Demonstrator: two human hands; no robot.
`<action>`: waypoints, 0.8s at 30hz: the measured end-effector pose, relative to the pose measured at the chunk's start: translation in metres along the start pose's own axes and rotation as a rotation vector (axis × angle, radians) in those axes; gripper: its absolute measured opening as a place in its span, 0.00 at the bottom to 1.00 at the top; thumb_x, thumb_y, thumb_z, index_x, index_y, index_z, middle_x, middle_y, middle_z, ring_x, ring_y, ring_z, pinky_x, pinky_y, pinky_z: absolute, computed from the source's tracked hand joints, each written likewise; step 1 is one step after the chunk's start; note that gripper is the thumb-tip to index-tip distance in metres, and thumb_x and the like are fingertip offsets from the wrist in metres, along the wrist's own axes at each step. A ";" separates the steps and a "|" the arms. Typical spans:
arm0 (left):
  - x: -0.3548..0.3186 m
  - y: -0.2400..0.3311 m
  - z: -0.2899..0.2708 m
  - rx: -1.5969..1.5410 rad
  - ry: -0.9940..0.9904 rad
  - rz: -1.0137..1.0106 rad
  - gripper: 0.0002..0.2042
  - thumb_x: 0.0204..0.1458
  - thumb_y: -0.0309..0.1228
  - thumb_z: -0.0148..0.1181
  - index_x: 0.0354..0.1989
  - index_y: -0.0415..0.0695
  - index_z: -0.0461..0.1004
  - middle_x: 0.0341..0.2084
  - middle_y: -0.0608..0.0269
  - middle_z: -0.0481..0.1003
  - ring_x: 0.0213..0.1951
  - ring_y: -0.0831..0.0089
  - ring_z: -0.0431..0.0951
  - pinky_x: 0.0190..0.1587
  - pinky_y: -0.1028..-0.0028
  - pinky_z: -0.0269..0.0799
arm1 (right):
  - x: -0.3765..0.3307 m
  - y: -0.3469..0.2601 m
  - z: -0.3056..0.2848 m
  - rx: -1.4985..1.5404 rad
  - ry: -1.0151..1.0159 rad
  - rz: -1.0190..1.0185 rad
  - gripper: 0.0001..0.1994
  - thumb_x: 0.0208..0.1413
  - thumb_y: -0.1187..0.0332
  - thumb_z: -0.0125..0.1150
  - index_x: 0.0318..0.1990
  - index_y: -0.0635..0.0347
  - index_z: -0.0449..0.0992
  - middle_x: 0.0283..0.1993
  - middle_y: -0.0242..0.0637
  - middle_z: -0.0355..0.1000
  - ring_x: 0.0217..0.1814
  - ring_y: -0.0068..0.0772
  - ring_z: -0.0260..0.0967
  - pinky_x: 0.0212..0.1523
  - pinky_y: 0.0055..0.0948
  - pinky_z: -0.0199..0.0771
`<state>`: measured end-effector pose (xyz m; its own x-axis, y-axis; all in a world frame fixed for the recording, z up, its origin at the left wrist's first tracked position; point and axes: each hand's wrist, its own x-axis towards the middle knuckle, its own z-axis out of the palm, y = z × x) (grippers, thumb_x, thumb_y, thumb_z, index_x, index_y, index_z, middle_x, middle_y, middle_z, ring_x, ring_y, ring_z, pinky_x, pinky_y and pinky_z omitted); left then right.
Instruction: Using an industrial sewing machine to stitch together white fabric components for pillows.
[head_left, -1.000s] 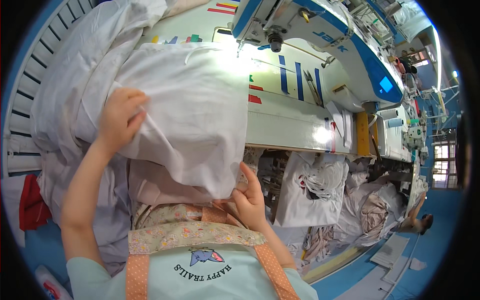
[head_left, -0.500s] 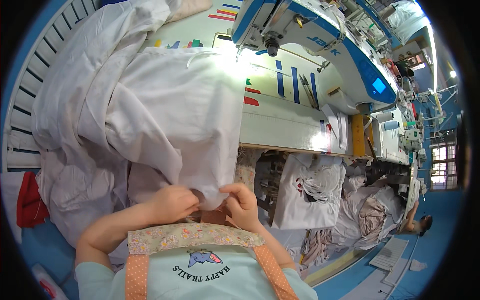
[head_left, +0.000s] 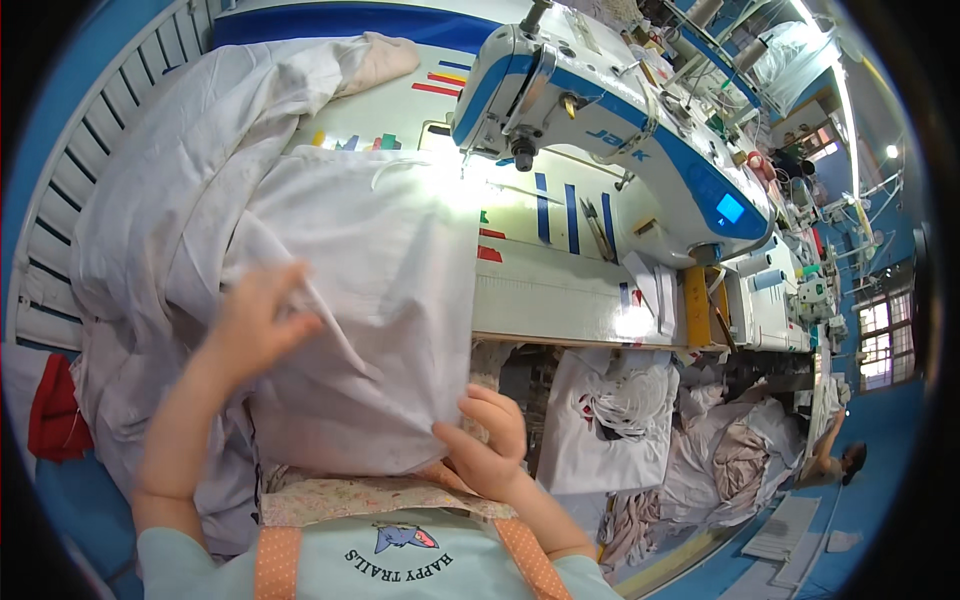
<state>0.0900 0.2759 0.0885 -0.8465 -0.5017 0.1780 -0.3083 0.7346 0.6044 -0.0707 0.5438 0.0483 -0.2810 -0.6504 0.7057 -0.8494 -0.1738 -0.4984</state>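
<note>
So my white cloth (head_left: pixel 400 270) is mostly spread out centre-left of frame, up to the sewing machine's (head_left: pixel 610 130) lit end; folds remain, no clue what's stitched. Left hand (head_left: pixel 255 325): fingers apart over it. Right hand (head_left: pixel 488 440): at its lower-right edge, can't tell if clamped.

Here the left forearm (head_left: pixel 180 430) is angled up and inward, the elbow bent; the left hand (head_left: pixel 255 325) is held high and well forward, caught in a blur, its fingers stretched toward the right, the thumb spread apart! Lower down, closer to the body, the right hand (head_left: pixel 487 440) is held with fingers bent, thumb pointed leftward, the right forearm (head_left: pixel 548 512) slanted inward behind it
</note>
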 end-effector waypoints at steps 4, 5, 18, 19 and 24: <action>0.024 -0.072 -0.013 0.510 0.315 0.096 0.24 0.43 0.35 0.68 0.50 0.40 0.71 0.48 0.50 0.71 0.52 0.52 0.68 0.55 0.57 0.63 | 0.006 0.009 -0.004 0.103 -0.103 0.049 0.15 0.32 0.77 0.64 0.33 0.59 0.77 0.39 0.40 0.77 0.46 0.43 0.75 0.43 0.37 0.72; 0.025 -0.083 -0.013 0.495 0.293 0.053 0.22 0.44 0.35 0.67 0.48 0.41 0.71 0.46 0.51 0.72 0.50 0.52 0.69 0.53 0.57 0.65 | 0.003 0.013 0.001 0.159 -0.149 0.095 0.15 0.32 0.77 0.64 0.34 0.59 0.77 0.39 0.39 0.77 0.46 0.42 0.75 0.42 0.37 0.71; 0.077 -0.106 -0.005 0.525 0.139 -0.104 0.06 0.55 0.32 0.57 0.34 0.43 0.72 0.22 0.51 0.74 0.27 0.49 0.74 0.30 0.55 0.67 | -0.001 0.049 0.031 0.226 -0.220 0.271 0.16 0.32 0.85 0.55 0.32 0.59 0.78 0.37 0.37 0.79 0.41 0.37 0.78 0.37 0.33 0.66; 0.082 -0.108 -0.004 0.547 0.160 -0.073 0.06 0.54 0.33 0.58 0.33 0.44 0.71 0.21 0.51 0.74 0.26 0.49 0.75 0.29 0.55 0.67 | 0.004 0.051 0.029 0.212 -0.216 0.260 0.16 0.32 0.84 0.56 0.32 0.59 0.78 0.37 0.37 0.79 0.41 0.36 0.78 0.36 0.33 0.65; 0.115 -0.114 0.001 0.536 0.251 -0.028 0.08 0.55 0.34 0.58 0.29 0.44 0.68 0.19 0.51 0.73 0.25 0.49 0.75 0.27 0.55 0.67 | 0.036 0.057 0.022 0.149 -0.268 0.233 0.16 0.31 0.80 0.59 0.33 0.56 0.79 0.37 0.34 0.80 0.40 0.31 0.77 0.36 0.30 0.63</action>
<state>0.0276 0.1348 0.0390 -0.7268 -0.5685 0.3853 -0.5604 0.8153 0.1459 -0.1191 0.4947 0.0343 -0.3156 -0.8520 0.4176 -0.6967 -0.0907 -0.7116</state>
